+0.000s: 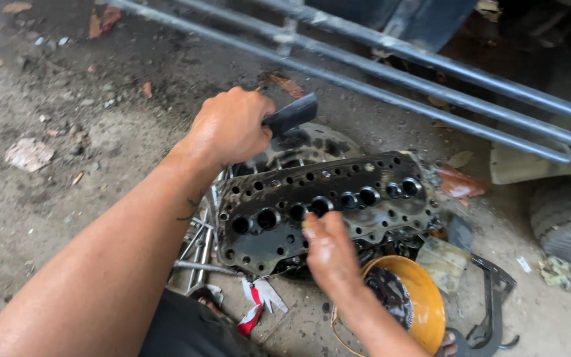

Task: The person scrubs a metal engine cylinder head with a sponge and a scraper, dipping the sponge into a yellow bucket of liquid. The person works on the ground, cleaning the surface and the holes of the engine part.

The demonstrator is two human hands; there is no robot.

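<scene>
Nearest to us, at the bottom edge of the floor [67,119], we see one yellow bowl [424,297] with dark residue inside, and beside it one red-and-white scrap [256,307]. Just left of that lie several thin metal rods [199,248], bunched together; we cannot count them exactly.

Our right hand [328,248] rests its fingertips on the near face of the cylinder head [318,205], fingers loosely bent and holding nothing. The single cylinder head stands tilted on the floor in the middle of the view, greasy and black, with a row of eight round ports along its face and many smaller holes around them.

Our left hand [232,125] sits beyond the head's upper left corner, closed in a tight fist around the dark handle [292,114] of one tool; its working end is hidden behind the hand.

Behind the head lies one round, blotched metal plate [312,145]. Farther off, three grey bars [391,63] run slantwise across the floor, and one tyre [566,221] shows at the right edge. Dry leaves and paper bits lie scattered on the far left.
</scene>
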